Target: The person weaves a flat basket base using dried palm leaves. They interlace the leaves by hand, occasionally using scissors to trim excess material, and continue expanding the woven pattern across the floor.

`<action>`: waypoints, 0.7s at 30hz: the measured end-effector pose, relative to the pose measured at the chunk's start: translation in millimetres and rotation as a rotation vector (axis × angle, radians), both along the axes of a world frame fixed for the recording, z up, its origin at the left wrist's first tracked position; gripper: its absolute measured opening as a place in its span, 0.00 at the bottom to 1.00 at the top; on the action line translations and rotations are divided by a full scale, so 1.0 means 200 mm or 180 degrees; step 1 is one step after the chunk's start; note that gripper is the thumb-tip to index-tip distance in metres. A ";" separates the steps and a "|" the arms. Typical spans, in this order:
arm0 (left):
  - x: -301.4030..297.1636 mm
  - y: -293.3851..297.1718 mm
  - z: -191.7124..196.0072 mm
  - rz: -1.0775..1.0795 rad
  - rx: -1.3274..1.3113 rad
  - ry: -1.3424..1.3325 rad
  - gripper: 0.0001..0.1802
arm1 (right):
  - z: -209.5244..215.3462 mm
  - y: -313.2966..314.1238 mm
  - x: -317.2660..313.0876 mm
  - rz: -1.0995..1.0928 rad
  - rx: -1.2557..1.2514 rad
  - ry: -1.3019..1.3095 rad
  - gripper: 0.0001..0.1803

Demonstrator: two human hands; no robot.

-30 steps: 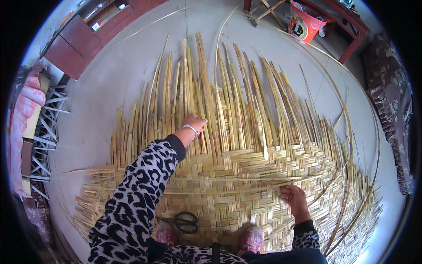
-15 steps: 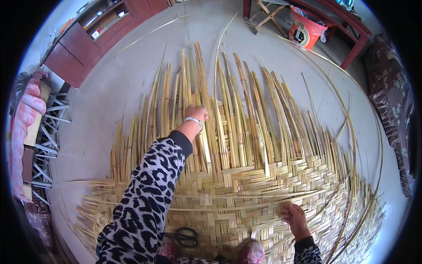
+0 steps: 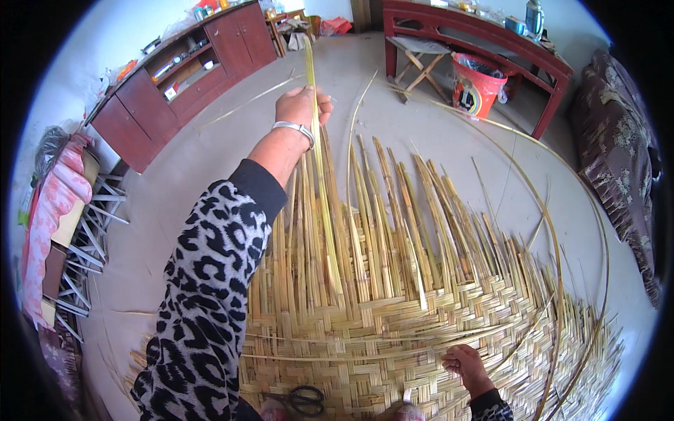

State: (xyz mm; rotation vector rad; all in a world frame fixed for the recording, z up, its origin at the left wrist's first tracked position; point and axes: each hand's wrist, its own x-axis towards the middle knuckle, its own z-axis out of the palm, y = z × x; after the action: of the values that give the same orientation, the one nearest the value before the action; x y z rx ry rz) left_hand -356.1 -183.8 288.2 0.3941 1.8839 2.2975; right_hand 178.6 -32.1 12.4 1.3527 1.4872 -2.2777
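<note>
My left hand (image 3: 302, 109), on an outstretched arm, is closed round a long pale reed strip (image 3: 321, 189). The strip's tip stands above the fist, and its lower end reaches the woven part of a large reed mat (image 3: 393, 309). Loose upright strips (image 3: 393, 203) stick out along the mat's far edge. Low over the woven part, my right hand (image 3: 465, 366) has its fingers curled together; what they hold, if anything, is hidden. Thin strips (image 3: 351, 356) lie crosswise over the mat beside it. Black-handled scissors (image 3: 305, 400) rest on the mat near my feet.
Long bent strips (image 3: 554, 245) curve along the right side. Beyond the mat stand a dark red cabinet (image 3: 144, 112), a red table (image 3: 484, 42), a folding stool (image 3: 423, 67) and a red bucket (image 3: 476, 88). A covered sofa (image 3: 614, 133) is at right, metal-legged furniture (image 3: 88, 245) at left.
My left hand has moved up and away from me, raising the reed strip above the other uprights. My right hand stays low over the mat. The view has tilted up, showing more room.
</note>
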 end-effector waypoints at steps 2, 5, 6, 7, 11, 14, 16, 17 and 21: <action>0.09 -0.02 0.18 -0.0131 0.0104 0.0183 0.16 | 0.09 0.00 -0.07 0.0245 0.0184 0.0170 0.11; 0.25 -0.04 0.42 -0.0264 0.0061 0.0549 0.16 | 0.31 0.05 -0.22 0.0654 0.0517 0.0449 0.12; 0.32 -0.06 0.48 -0.0332 0.0066 0.0624 0.16 | 0.40 0.07 -0.29 0.0792 0.0647 0.0686 0.12; 0.39 -0.06 0.55 -0.0405 0.0069 0.0693 0.16 | 0.50 0.08 -0.36 0.0889 0.0808 0.0936 0.13; 0.70 -0.10 0.67 -0.0860 0.0168 0.0827 0.14 | 1.02 0.13 -0.73 0.1573 0.1884 0.1792 0.18; 0.94 -0.13 0.67 -0.1046 -0.0046 0.0984 0.13 | 1.45 0.06 -1.04 0.1331 0.1785 0.2630 0.21; 1.09 -0.14 0.62 -0.1146 -0.0226 0.1049 0.13 | 1.68 -0.03 -1.14 0.0938 0.1187 0.3678 0.24; 1.15 -0.16 0.60 -0.1206 -0.0291 0.1080 0.12 | 1.78 -0.06 -1.17 0.0863 0.0954 0.3972 0.29; 1.26 -0.17 0.48 -0.1162 -0.0672 0.1226 0.12 | 1.94 -0.20 -1.17 0.0194 0.0388 0.3984 0.19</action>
State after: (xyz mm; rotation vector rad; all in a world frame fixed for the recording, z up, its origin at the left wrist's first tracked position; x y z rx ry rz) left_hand -104.5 -218.4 383.8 1.1117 1.9826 1.8620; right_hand -54.6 -72.5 399.7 -0.3374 1.8087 -3.1447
